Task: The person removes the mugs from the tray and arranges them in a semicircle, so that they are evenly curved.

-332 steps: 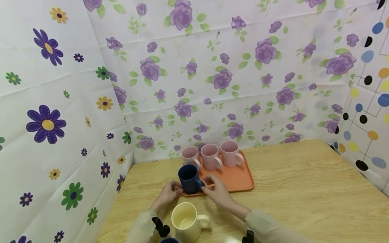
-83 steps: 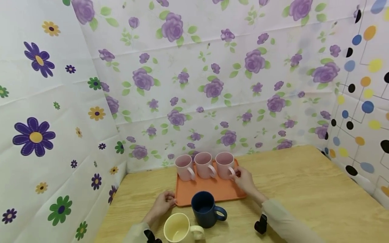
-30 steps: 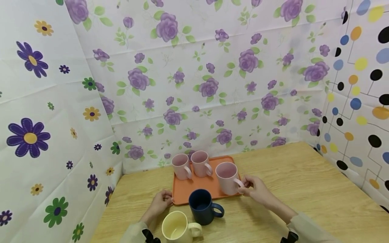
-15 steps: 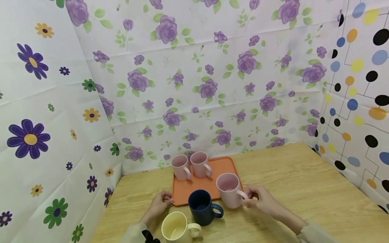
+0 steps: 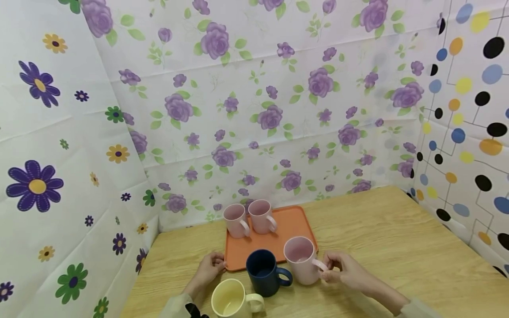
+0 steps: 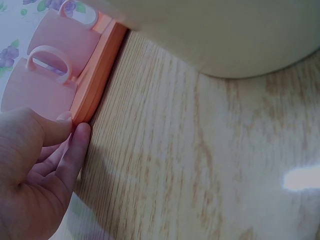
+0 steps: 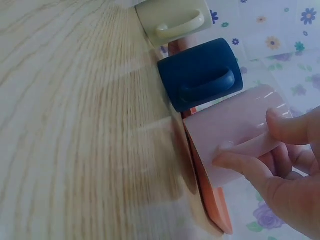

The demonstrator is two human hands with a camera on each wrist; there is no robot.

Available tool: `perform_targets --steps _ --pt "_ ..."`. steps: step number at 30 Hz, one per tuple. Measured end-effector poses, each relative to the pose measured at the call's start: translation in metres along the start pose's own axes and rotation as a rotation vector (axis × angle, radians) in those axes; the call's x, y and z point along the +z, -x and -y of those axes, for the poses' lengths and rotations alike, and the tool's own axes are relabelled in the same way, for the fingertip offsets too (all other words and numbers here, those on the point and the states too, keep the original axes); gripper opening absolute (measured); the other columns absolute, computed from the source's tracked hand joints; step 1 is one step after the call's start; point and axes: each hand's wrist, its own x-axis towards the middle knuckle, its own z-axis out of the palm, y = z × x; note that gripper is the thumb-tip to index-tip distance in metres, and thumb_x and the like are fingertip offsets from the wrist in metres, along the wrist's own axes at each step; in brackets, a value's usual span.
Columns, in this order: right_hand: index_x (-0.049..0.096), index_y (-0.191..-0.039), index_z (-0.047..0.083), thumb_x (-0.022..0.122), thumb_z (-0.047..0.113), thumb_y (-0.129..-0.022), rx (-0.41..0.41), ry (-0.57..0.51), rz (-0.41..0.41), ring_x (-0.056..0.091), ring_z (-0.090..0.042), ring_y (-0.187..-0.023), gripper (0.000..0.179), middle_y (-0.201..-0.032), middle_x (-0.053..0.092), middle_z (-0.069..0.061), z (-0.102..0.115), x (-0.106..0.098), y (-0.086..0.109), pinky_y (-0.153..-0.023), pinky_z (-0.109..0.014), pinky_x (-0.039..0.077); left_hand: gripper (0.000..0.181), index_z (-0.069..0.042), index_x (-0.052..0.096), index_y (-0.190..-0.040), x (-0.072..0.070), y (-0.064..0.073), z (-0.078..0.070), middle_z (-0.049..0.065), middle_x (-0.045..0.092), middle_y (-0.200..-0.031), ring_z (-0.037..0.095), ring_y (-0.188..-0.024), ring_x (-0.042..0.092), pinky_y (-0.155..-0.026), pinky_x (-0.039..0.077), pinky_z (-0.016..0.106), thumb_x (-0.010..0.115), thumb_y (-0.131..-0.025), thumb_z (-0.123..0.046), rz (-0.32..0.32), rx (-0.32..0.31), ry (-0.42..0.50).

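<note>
My right hand (image 5: pixel 345 270) pinches the handle of a pink mug (image 5: pixel 303 264) at the front right of an orange tray (image 5: pixel 292 221). In the right wrist view the mug (image 7: pixel 225 132) looks slightly lifted, its base tilted off the wood. Thumb and fingers of my left hand (image 5: pixel 208 267) pinch the tray's front left corner, seen closely in the left wrist view on the tray rim (image 6: pixel 95 92). Two more pink mugs, one at the left (image 5: pixel 235 223) and one beside it (image 5: pixel 261 217), stand upright along the tray's back. A dark blue mug (image 5: pixel 262 274) stands left of the held mug.
A cream-yellow mug (image 5: pixel 232 300) stands in front, left of the blue one, close to my left forearm. The wooden table (image 5: pixel 370 229) extends to the right. Behind it hangs a white flowered cloth (image 5: pixel 254 115), with further patterned cloths at both sides.
My right hand has taken the right-hand pink mug by its handle from the tray's back row and brought it forward. Earlier, the blue mug went from the tray to the table.
</note>
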Motion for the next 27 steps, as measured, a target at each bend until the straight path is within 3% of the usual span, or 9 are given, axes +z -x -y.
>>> perform_targets --steps 8,17,27 --pt "0.057 -0.088 -0.001 0.066 0.005 -0.088 -0.043 -0.042 0.023 0.056 -0.003 -0.075 0.011 -0.077 0.056 -0.021 -0.005 0.002 0.003 -0.066 -0.029 0.058 0.026 0.018 0.052 -0.111 -0.001 0.000 0.000 0.021 0.063 -0.090 0.016 -0.076 0.060 -0.065 0.058 0.022 0.060 -0.091 0.003 0.004 0.006 -0.006" --pt "0.055 -0.089 -0.004 0.066 0.005 -0.088 0.070 -0.041 0.061 0.054 -0.002 -0.076 0.014 -0.081 0.056 0.004 -0.013 -0.007 0.003 -0.069 -0.023 0.051 0.025 0.017 0.052 -0.111 -0.001 -0.001 0.000 0.020 0.062 -0.091 0.014 -0.076 0.060 -0.066 0.058 0.022 0.060 -0.091 0.003 0.011 -0.014 -0.003" --pt "0.059 -0.091 -0.001 0.067 0.010 -0.087 0.130 -0.007 0.110 0.056 -0.005 -0.078 0.014 -0.083 0.059 0.006 -0.016 -0.016 0.005 -0.071 -0.023 0.049 0.025 0.018 0.052 -0.110 -0.003 0.001 -0.001 0.020 0.062 -0.091 0.015 -0.076 0.060 -0.066 0.057 0.021 0.060 -0.091 0.004 0.005 -0.003 0.011"
